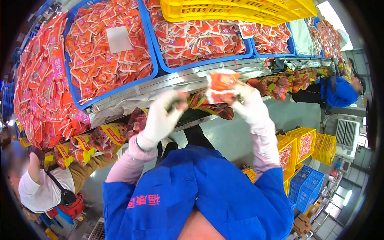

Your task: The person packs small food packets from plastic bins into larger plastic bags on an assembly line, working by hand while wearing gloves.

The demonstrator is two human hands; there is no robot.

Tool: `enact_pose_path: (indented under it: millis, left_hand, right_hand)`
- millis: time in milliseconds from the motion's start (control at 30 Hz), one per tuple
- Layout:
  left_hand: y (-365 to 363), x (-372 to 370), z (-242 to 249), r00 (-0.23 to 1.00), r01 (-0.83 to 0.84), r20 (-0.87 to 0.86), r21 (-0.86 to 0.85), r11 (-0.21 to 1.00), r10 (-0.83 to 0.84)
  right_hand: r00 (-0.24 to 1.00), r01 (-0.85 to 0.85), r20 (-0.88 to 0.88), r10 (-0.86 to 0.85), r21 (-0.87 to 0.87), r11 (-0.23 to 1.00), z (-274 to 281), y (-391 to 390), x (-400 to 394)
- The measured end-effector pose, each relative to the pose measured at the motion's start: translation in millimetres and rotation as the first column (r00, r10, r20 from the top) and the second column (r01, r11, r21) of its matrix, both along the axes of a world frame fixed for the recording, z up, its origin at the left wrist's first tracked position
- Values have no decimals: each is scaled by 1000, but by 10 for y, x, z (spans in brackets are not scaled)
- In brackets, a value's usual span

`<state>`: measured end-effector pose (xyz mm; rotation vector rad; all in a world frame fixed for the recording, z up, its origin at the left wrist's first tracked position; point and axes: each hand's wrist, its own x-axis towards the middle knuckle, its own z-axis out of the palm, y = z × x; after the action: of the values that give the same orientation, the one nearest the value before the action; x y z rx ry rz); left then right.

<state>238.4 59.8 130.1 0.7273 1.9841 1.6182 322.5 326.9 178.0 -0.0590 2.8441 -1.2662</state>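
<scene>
My right hand [252, 105], in a white glove, grips a stack of small red-orange sachets [222, 85] with white edges. It holds them upright over the metal edge of the conveyor table [176, 86]. My left hand [163, 116], also in a white glove with the fingertips bare, hovers left of the stack. Its fingers are curved and apart, slightly blurred, with nothing seen between them. Beyond my hands stand a blue crate [154, 72] and a second blue crate [250, 51], both full of the same sachets. A white paper [119, 39] lies on the left crate's sachets.
A yellow crate [240, 18] rests above the blue ones. Yellow-and-red bags [108, 136] hang along the table's near edge. At right are stacked yellow crates [325, 149] and a blue crate [306, 186]. One person [40, 188] is at left, another [340, 92] at far right.
</scene>
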Motion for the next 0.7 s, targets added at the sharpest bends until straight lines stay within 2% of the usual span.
enact_pose_path:
  millis: [33,67,100,133,167,233,267,300,333,367,400,433,500,533,567,600,633,667,700]
  left_hand:
    - [-68,55,9,983,131,-103,-194,972,-153]
    - [14,135,-54,882,135,-431,-154,979,-189]
    - [166,261,-148,685,153,-702,-125,980,-196]
    - [302,299,-203,507,151,-795,-298,943,-333]
    - [425,343,-507,361,34,-856,-384,923,-369]
    - [372,331,-871,422,-4,-799,-475,880,-429]
    - [278,314,-976,406,6,-850,-365,931,-336]
    - [219,275,-971,406,-5,-852,-364,931,-331]
    - [136,302,-950,425,27,-849,-335,942,-314]
    - [57,344,-911,447,56,-843,-308,950,-299]
    - [7,330,-849,470,48,-826,-327,944,-310]
    - [-32,295,-864,479,24,-823,-335,942,-305]
    - [-208,271,-881,511,31,-806,-330,944,-298]
    - [-341,270,-810,545,10,-771,-385,923,-328]
    - [-493,287,-768,587,-15,-761,-350,937,-275]
    - [-679,315,-552,652,-103,-741,-297,949,-161]
    - [-877,342,-358,694,-189,-718,-239,952,-42]
    - [-1175,410,-412,738,-382,-671,-331,863,70]
    - [-1464,466,-461,756,-536,-626,-425,729,191]
  right_hand:
    - [999,-8,42,5,74,997,-16,85,56]
    - [999,-20,48,16,80,997,-79,62,81]
    - [990,-142,38,137,248,958,-129,-7,118]
    - [965,-249,31,260,414,876,-185,-61,111]
    - [963,-252,24,267,419,872,-311,-110,131]
    - [935,-352,224,273,654,670,-550,-173,186]
    - [896,-443,339,286,655,612,-560,-288,152]
    - [843,-537,435,317,718,442,-784,-347,115]
    - [742,-669,579,337,661,338,-954,-483,-10]
    - [675,-671,713,189,487,559,-1149,-700,-190]
    - [671,-703,710,212,520,484,-1424,-851,-287]
    - [713,-678,657,245,555,481,-1733,-935,-365]
    - [482,-858,771,415,511,48,-1678,-1119,-666]
    - [585,-802,688,429,571,178,-2130,-1100,-622]
    - [674,-736,603,427,602,311,-2603,-1110,-515]
    - [505,-863,781,369,442,246,-2003,-1295,-609]
    - [440,-885,842,314,346,312,-2374,-1264,-592]
    - [423,-895,860,285,346,282,-2015,-1318,-594]
    - [391,-919,844,367,335,209,-1768,-1343,-620]
